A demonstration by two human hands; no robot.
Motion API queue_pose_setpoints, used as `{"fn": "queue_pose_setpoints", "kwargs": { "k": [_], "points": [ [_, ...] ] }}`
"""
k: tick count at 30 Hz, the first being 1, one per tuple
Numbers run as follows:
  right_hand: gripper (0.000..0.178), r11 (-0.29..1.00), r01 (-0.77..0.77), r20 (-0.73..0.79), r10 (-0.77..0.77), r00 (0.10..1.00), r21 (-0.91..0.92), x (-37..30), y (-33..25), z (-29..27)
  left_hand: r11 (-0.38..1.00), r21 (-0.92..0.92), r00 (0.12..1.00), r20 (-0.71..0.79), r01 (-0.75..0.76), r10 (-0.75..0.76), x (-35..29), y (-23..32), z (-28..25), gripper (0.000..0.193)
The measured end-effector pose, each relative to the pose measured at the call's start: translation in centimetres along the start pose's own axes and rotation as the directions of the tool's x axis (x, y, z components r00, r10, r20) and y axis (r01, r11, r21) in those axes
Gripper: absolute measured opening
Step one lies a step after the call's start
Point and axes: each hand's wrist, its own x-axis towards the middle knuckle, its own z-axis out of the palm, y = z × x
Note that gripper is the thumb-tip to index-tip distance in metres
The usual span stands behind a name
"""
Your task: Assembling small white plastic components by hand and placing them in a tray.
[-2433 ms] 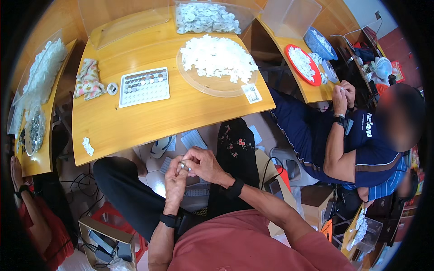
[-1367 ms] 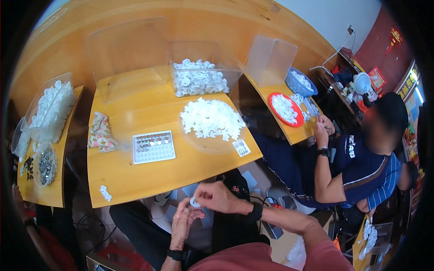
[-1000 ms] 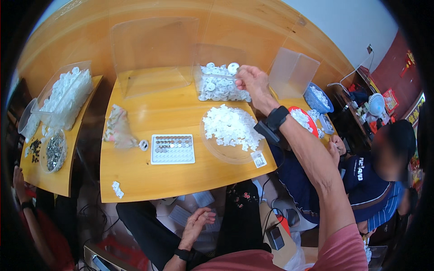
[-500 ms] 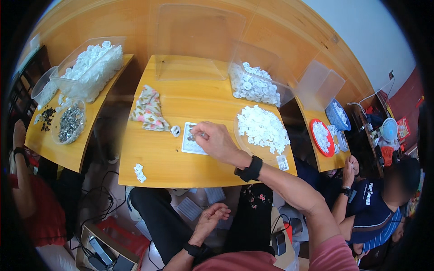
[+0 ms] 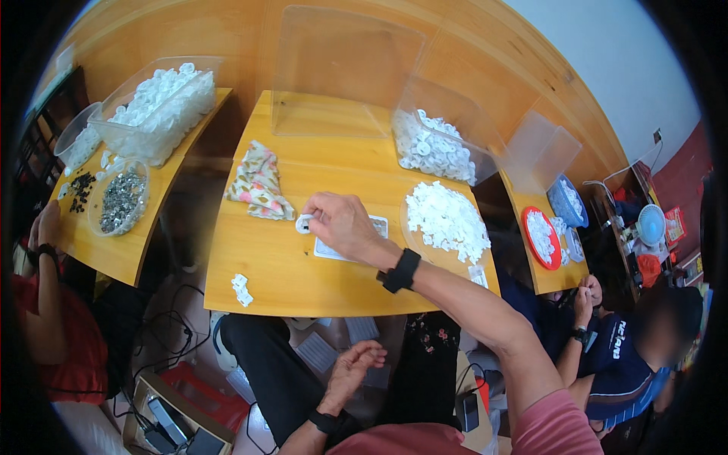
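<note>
At the middle of the table, my right hand (image 5: 343,224) is closed, with thumb and fingertips on a small white ring-shaped plastic part (image 5: 303,223) that shows a dark spot inside. Under this hand, partly covered, lies a white tray (image 5: 327,249) of small pieces. Over my lap, below the table edge, my left hand (image 5: 355,365) has its fingers curled toward the thumb; anything in them is too small to make out. Just behind the ring part lies a folded floral cloth (image 5: 256,182).
A round tray of small white pieces (image 5: 447,224) and a clear bin of white rings (image 5: 432,148) stand to the right. Small white parts (image 5: 241,290) lie near the front left edge. People sit at tables on both sides; the left table holds a bowl of metal pieces (image 5: 121,201).
My right hand has moved left from above the white tray to the ring part and taken hold of it. My left hand has stayed in place. The view has shifted slightly.
</note>
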Motion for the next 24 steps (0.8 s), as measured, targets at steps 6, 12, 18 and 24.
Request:
{"fn": "queue_pose_setpoints", "kwargs": {
  "k": [6, 12, 18, 24],
  "points": [
    [0.011, 0.845, -0.388, 0.298, 0.288, 0.910, 0.369, -9.8, -4.8, -4.2, 0.960, -0.245, 0.991, -0.038, -0.134, 0.129, 0.2, 0.9, -0.1, 0.026],
    [0.012, 0.450, -0.647, 0.401, 0.527, 0.749, 0.616, -20.3, -4.4, -3.3, 0.938, -0.325, 0.993, -0.040, -0.120, 0.113, 0.5, 1.0, 0.7, 0.031],
    [0.012, 0.187, -0.596, 0.290, 0.737, 0.610, 0.781, -25.9, -3.2, -0.7, 0.951, -0.295, 0.993, 0.052, -0.088, 0.108, 0.3, -0.4, 1.3, 0.028],
    [0.017, 0.117, -0.510, 0.161, 0.868, 0.469, 0.852, -27.6, -2.9, 1.7, 0.991, -0.132, 1.000, -0.008, -0.028, 0.027, 0.4, -1.4, 0.9, 0.030]
  ]
}}
